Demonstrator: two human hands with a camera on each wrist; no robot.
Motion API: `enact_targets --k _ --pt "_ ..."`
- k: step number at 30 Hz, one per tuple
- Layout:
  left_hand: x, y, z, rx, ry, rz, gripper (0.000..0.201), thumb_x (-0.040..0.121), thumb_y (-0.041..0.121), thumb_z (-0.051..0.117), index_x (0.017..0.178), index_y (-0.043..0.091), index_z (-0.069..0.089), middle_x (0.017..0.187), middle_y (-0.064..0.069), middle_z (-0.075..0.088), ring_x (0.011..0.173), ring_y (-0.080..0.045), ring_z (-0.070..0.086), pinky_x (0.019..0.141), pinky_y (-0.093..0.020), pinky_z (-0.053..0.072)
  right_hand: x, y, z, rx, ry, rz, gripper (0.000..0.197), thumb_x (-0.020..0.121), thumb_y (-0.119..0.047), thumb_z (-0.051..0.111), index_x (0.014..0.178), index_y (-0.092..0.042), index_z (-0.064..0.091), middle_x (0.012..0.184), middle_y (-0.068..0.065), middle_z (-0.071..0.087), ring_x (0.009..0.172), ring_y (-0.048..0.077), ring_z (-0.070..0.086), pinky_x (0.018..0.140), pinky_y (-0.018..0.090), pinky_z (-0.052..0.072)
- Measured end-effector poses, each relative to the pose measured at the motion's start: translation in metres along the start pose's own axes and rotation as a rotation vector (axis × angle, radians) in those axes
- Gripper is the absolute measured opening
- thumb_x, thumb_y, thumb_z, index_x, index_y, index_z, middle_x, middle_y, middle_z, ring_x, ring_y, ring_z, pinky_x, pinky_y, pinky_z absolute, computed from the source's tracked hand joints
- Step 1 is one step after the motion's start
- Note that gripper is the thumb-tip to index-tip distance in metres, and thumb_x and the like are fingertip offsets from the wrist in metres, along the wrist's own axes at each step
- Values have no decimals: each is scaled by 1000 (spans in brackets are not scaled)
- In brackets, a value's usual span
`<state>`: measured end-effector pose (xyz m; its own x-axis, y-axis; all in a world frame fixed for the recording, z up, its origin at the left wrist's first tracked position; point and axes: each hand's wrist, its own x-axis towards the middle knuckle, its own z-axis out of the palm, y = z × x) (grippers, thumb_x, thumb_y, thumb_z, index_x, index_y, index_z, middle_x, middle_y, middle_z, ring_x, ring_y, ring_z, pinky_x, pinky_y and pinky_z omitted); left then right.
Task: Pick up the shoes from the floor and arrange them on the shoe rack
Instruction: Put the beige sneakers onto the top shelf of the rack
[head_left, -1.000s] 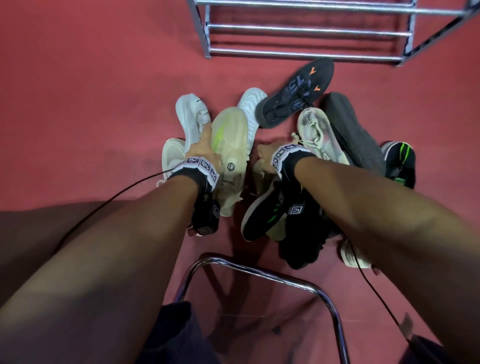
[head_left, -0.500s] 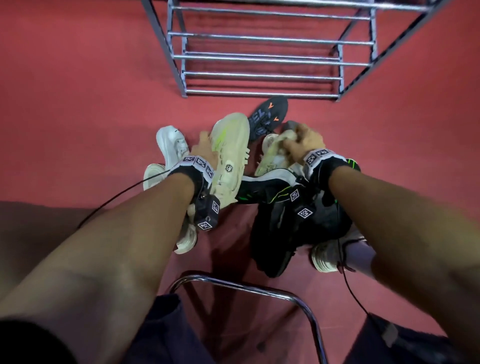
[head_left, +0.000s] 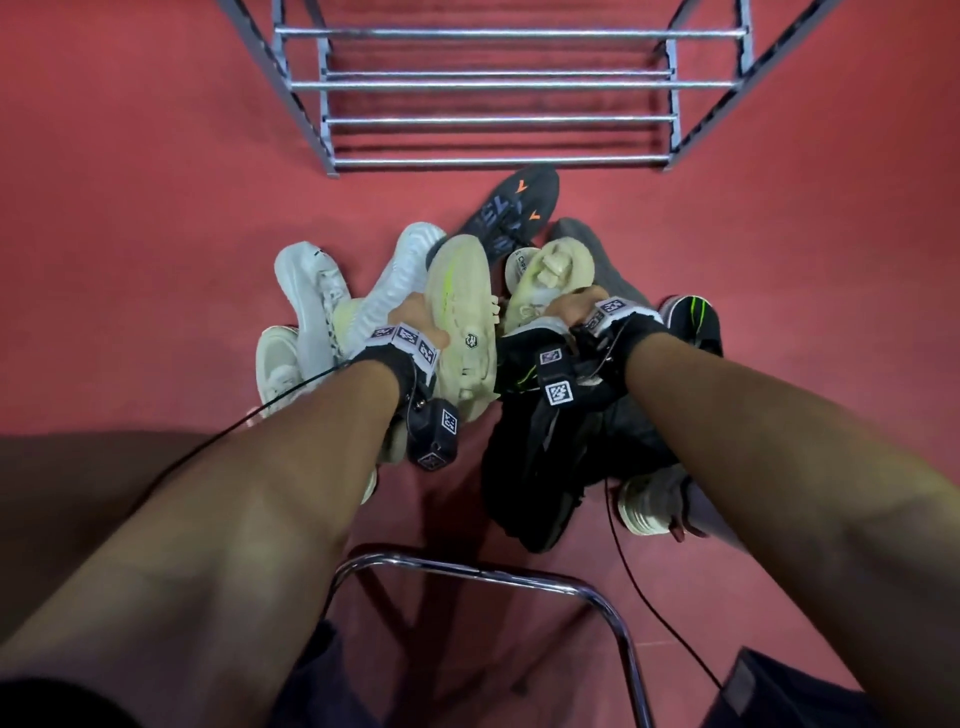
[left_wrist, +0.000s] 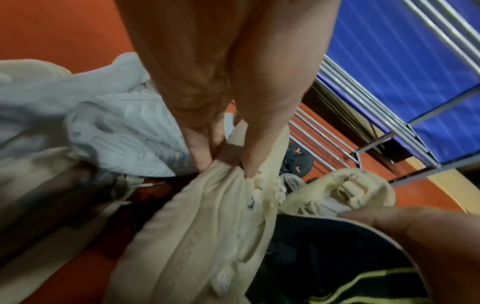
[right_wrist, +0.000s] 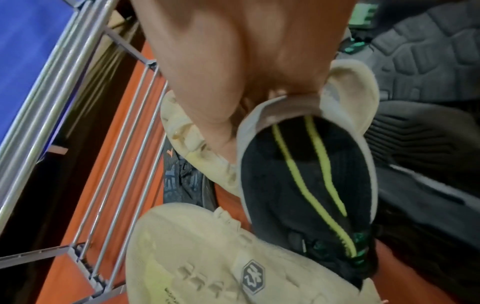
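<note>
On the red floor lies a pile of shoes in front of the metal shoe rack (head_left: 498, 122). My left hand (head_left: 415, 319) grips a cream shoe (head_left: 462, 312) by its upper, sole turned up; the left wrist view shows the fingers (left_wrist: 202, 156) pinching the cream fabric (left_wrist: 197, 236). My right hand (head_left: 576, 306) grips the matching cream shoe (head_left: 550, 275) at its collar (right_wrist: 358, 86). A black shoe with green stripes (right_wrist: 306, 185) is pressed against that hand; whether the hand holds it too is unclear.
White shoes (head_left: 306, 291) lie left of the pile. A dark shoe with orange marks (head_left: 514, 213) and a grey sole (head_left: 597, 260) lie nearest the rack. More black shoes (head_left: 545, 467) sit under my right forearm. A chrome chair frame (head_left: 483, 571) stands close below.
Both hands came up out of the pile with a cream shoe each. The right hand moved forward and right. The rack now fills more of the head view.
</note>
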<state>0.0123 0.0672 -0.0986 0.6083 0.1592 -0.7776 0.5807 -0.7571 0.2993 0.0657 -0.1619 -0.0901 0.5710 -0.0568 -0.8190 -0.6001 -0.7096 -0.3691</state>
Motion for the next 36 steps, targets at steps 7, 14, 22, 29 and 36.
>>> enact_targets --k 7,14,22,29,36 --pt "-36 4 -42 -116 191 48 43 87 7 57 128 9 44 104 -13 59 102 -33 61 86 -39 52 -52 -28 4 91 249 -239 44 92 -12 50 128 -5 26 98 12 57 85 28 56 74 39 47" --pt "-94 25 -109 -251 296 179 38 85 1 54 121 13 55 103 -5 59 89 -25 59 81 -35 51 -122 -80 -56 72 370 -557 59 93 -7 43 147 -20 23 120 15 62 101 33 61 87 40 51" --pt "-160 75 -183 -326 475 243 30 75 9 53 103 15 62 97 -13 71 80 -32 69 75 -45 60 -201 -129 -132 296 452 -588 48 98 -23 47 139 -14 23 113 10 61 87 26 64 83 40 54" --pt "-225 142 -254 -415 592 398 40 76 8 61 116 11 63 107 -9 68 91 -28 67 80 -38 58 -251 -178 -194 381 352 -560 48 82 -14 62 129 -18 49 92 7 60 62 17 58 48 21 45" --pt "-217 215 -304 -496 595 451 12 59 10 57 68 17 61 73 -17 64 64 -30 66 67 -61 57 -269 -209 -259 472 588 -531 44 85 -13 60 129 -18 56 116 8 65 92 23 61 84 32 52"
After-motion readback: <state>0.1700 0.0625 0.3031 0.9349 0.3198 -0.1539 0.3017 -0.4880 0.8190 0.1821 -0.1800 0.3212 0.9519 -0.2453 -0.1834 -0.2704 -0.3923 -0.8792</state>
